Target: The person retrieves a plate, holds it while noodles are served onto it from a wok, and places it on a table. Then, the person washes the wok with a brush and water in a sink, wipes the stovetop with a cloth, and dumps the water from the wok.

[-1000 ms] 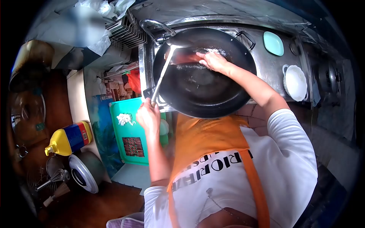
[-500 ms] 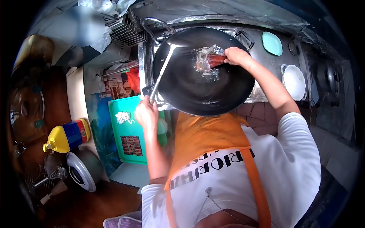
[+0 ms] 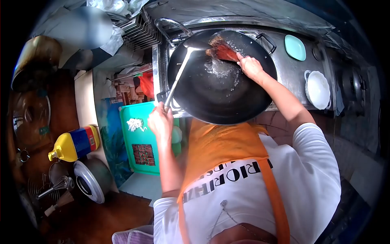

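Observation:
A large black wok (image 3: 219, 99) rests over the sink, with bubbly water (image 3: 221, 69) splashed inside it. My right hand (image 3: 251, 68) grips a reddish-brown wok brush (image 3: 225, 52), its frayed bristles against the wok's far inner wall. My left hand (image 3: 161, 119) is closed around the handle of a long metal ladle (image 3: 180, 72). The ladle's head lies in the far left part of the wok, left of the brush.
A tap (image 3: 172, 21) arches behind the wok. Right of it are a mint-green plate (image 3: 295, 47) and a white bowl (image 3: 318, 90). On the left stand a green tray (image 3: 130, 154), a yellow jug (image 3: 67, 146) and a lidded pot (image 3: 91, 181).
The brush has moved from the wok's middle up and left to its far wall, its bristles now turned farther away. My left hand keeps the ladle in about the same place.

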The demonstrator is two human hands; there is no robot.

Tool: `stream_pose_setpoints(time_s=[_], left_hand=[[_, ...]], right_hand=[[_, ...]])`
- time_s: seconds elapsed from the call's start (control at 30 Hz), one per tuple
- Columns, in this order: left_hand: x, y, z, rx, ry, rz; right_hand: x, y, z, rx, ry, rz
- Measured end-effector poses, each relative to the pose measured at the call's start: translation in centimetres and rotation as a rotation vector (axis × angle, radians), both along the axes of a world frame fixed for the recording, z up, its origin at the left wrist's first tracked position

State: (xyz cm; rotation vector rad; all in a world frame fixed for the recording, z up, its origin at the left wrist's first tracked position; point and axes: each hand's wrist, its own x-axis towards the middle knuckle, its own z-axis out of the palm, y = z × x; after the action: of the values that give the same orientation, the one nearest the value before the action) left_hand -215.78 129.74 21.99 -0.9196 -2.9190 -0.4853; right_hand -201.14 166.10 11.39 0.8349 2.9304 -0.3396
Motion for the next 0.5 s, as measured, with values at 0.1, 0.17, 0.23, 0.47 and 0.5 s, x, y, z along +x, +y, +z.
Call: stream_pose_setpoints(time_s=[0.1, 0.17, 0.23, 0.47, 0.5], left_hand=[[0.1, 0.2, 0.2, -0.030, -0.023, 0.002], [-0.1, 0.1, -0.1, -0.040, -0.021, 0.004], [0.0, 0.2, 0.0, -0.028, -0.004, 0.005], [0.2, 0.3, 0.4, -0.038, -0.020, 0.020], [0.2, 0.2, 0.4, -0.044, -0.020, 0.017]], right_hand=[[-3.8, -3.3, -0.5, -0.304, 0.256, -0.064], [-6.2, -4.6, -4.6, -0.457, 0.519, 0.042], [-6.3, -7.2, 3.0, -0.784, 0.168, -0.067], [0.0, -2.5, 11.4, -1.083, -0.692, 0.341], [0.4, -1.0, 13.0, -0.992, -0.828, 0.333]])
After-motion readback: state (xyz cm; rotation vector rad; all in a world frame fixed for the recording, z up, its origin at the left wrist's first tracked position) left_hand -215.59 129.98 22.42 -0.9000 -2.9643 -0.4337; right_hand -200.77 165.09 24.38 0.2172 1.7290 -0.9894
